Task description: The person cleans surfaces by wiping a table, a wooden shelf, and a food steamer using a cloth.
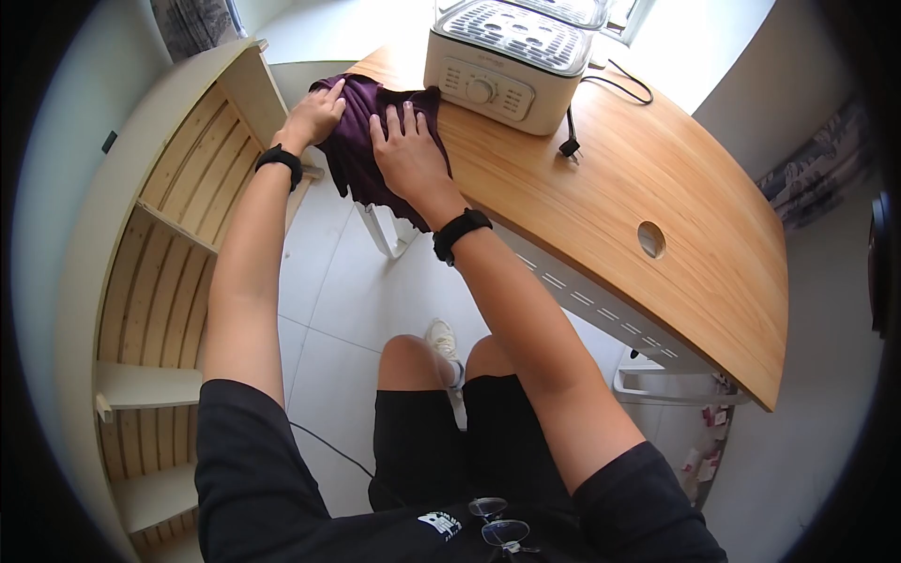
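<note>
while a dark purple cloth (pixel 358 131) drapes over the left end of the wooden surface (pixel 572 192), the right hand (pixel 410 159) lies flat on it, fingers parted; the left hand (pixel 314 119) touches its far-left edge, grip unclear. the cloth's long axis slants toward the person, lower end hanging. just beside stands a cream dial-fronted appliance (pixel 497 92).

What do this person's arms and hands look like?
The left hand and right hand are bare, with no gloves. The left wristband and right wristband are both black. The left sleeve and right sleeve are black too, and short.
</note>
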`<state>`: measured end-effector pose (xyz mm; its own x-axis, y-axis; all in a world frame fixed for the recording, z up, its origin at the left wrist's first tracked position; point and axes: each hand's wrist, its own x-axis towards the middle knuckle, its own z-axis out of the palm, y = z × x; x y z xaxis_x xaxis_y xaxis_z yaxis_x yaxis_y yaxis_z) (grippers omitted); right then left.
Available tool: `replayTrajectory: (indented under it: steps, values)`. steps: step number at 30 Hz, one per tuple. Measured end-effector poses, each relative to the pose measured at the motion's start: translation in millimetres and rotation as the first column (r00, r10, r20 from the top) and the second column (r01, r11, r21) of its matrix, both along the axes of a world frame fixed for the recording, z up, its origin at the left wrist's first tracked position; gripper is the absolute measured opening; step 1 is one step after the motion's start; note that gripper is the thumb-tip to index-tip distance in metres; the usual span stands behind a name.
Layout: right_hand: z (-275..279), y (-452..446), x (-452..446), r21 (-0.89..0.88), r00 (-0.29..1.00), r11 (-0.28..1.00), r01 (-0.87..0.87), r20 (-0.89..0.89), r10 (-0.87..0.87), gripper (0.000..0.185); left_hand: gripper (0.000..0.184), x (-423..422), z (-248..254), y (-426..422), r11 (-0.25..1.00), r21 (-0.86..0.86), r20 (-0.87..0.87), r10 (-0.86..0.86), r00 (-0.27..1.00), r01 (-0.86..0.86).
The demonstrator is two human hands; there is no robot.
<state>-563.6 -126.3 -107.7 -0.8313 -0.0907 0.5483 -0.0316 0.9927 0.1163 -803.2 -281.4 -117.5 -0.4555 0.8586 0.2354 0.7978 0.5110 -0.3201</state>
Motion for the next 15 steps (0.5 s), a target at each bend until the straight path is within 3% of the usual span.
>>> replayTrajectory:
  steps: [3,5,8,11,12,14,15]
  values:
    - [-1,-2,-2,-0.010,1.000,1.000,-0.018,-0.021,0.018,0.044,0.058,-4,-5,4,0.986,0.063,0.218,0.136,0.967,-0.153]
    - [-5,-1,-2,0.004,0.998,0.999,-0.037,-0.050,0.037,0.044,0.061,-4,-7,7,0.981,0.040,0.248,0.173,0.953,-0.189]
    - [-2,-1,-1,-0.009,0.999,0.999,-0.045,-0.030,0.045,0.044,0.062,55,31,15,0.943,0.057,0.395,0.280,0.875,-0.328]
    - [-3,-2,0,-0.014,0.997,0.998,-0.055,-0.050,0.054,0.043,0.059,89,47,21,0.958,-0.023,0.321,0.277,0.906,-0.284]
    - [-2,-2,1,-0.010,0.997,0.998,-0.057,-0.058,0.056,0.043,0.057,53,11,18,0.988,-0.023,0.195,0.157,0.968,-0.155]
    - [-2,-3,-2,-0.005,0.992,0.999,-0.053,-0.112,0.052,0.039,0.058,68,11,25,0.984,-0.038,0.186,0.180,0.966,-0.176]
    - [4,-5,2,-0.020,0.999,0.999,-0.027,-0.025,0.026,0.043,0.058,65,0,26,0.983,0.019,0.191,0.174,0.966,-0.180]
